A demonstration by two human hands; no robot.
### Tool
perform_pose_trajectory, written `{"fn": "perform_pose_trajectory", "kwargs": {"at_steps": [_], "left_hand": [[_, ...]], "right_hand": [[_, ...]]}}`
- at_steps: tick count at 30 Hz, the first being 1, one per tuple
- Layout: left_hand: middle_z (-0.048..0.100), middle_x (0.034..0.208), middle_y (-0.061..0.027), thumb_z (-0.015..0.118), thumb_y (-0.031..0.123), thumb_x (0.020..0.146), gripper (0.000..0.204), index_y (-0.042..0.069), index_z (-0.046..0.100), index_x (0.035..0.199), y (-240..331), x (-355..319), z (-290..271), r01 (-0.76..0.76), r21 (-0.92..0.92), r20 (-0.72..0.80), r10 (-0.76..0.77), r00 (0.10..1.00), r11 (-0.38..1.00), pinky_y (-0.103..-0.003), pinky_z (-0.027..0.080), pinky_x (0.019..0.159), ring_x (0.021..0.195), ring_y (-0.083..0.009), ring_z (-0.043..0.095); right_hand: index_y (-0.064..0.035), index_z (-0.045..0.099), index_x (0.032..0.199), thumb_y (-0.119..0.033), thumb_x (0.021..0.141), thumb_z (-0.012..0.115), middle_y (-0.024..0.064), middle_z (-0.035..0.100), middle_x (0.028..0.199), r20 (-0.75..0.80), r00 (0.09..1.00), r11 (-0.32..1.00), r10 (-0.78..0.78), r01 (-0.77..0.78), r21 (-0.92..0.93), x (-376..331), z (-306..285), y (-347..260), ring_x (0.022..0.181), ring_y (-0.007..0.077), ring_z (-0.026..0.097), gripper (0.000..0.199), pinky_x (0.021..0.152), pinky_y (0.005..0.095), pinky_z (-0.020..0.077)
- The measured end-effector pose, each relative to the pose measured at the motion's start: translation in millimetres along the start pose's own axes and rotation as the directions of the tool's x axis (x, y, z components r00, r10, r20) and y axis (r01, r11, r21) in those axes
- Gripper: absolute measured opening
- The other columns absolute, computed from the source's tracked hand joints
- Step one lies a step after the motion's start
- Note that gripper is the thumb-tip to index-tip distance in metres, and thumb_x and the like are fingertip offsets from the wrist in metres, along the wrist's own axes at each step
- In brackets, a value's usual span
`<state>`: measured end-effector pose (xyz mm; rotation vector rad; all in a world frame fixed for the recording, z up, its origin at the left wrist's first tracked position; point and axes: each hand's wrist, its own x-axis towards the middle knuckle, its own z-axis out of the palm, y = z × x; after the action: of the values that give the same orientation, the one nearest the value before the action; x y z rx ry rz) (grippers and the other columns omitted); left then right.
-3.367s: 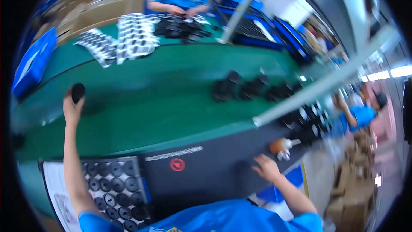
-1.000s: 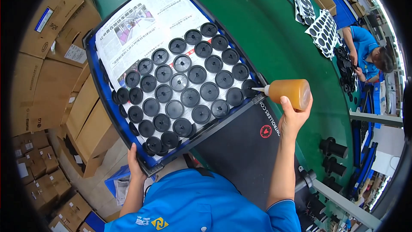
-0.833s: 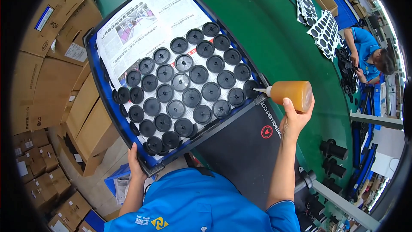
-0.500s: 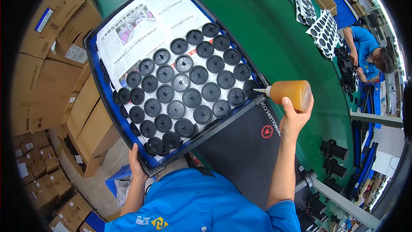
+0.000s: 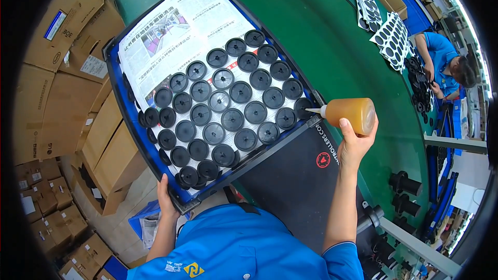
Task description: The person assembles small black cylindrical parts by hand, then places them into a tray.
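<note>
Amber squeeze bottle (image 5: pixel 350 114) lies sideways in the right hand (image 5: pixel 355 142), fingers wrapped around it, its white nozzle pointing at the right edge of the blue tray (image 5: pixel 136 134). Nearer the body, the left hand (image 5: pixel 167 203) grips the tray's near corner. Rows of black round caps (image 5: pixel 228 101) sit on newspaper (image 5: pixel 176 31) inside the tray, beside a black mat (image 5: pixel 295 186) on the green table (image 5: pixel 332 36). Beyond, another person (image 5: pixel 446 62) in blue works among black parts.

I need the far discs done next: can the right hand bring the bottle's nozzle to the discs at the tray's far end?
Probably yes. The right hand holds the bottle with its nozzle at the nearest disc; nothing stands above the tray.
</note>
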<state>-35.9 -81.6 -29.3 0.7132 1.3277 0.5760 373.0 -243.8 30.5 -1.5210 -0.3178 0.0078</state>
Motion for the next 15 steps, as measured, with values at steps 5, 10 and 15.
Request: {"fn": "perform_pose_trajectory", "kwargs": {"at_steps": [5, 10, 15], "left_hand": [[0.055, 0.115, -0.0095, 0.051, 0.046, 0.09, 0.046, 0.01, 0.05, 0.118, 0.4, -0.1, 1.5, 0.003, -0.004, 0.0, -0.003, 1.0, 1.0, -0.033, 0.043, 0.087, 0.101, -0.0202, 0.055], [0.053, 0.119, -0.0101, 0.05, 0.048, 0.09, 0.049, 0.01, 0.049, 0.12, -2.0, 1.7, -3.0, 0.01, 0.017, 0.008, -0.01, 1.0, 1.0, -0.035, 0.041, 0.089, 0.104, -0.0216, 0.053], [0.051, 0.122, -0.0105, 0.05, 0.05, 0.089, 0.052, 0.01, 0.048, 0.123, -0.4, 0.4, -1.3, 0.022, 0.037, 0.002, -0.022, 1.0, 0.999, -0.037, 0.039, 0.091, 0.108, -0.0229, 0.051]], "right_hand": [[-0.004, 0.046, 0.124, -0.005, 0.065, 0.079, 0.0123, 0.056, 0.111, -0.005, 1.0, 1.0, 0.008, -0.008, -0.008, -0.7, 1.4, 0.1, 0.099, 0.0236, 0.058, 0.067, 0.087, 0.0339, 0.047], [-0.0039, 0.046, 0.124, -0.005, 0.065, 0.079, 0.0124, 0.056, 0.112, -0.018, 1.0, 1.0, -0.012, 0.012, -0.013, 0.3, 3.2, 2.4, 0.099, 0.0239, 0.058, 0.067, 0.087, 0.034, 0.0472], [-0.004, 0.046, 0.124, -0.005, 0.065, 0.078, 0.0126, 0.056, 0.112, -0.025, 1.0, 1.0, 0.001, -0.001, -0.001, 0.3, 3.1, 1.7, 0.1, 0.024, 0.058, 0.067, 0.087, 0.0338, 0.0472]]}}
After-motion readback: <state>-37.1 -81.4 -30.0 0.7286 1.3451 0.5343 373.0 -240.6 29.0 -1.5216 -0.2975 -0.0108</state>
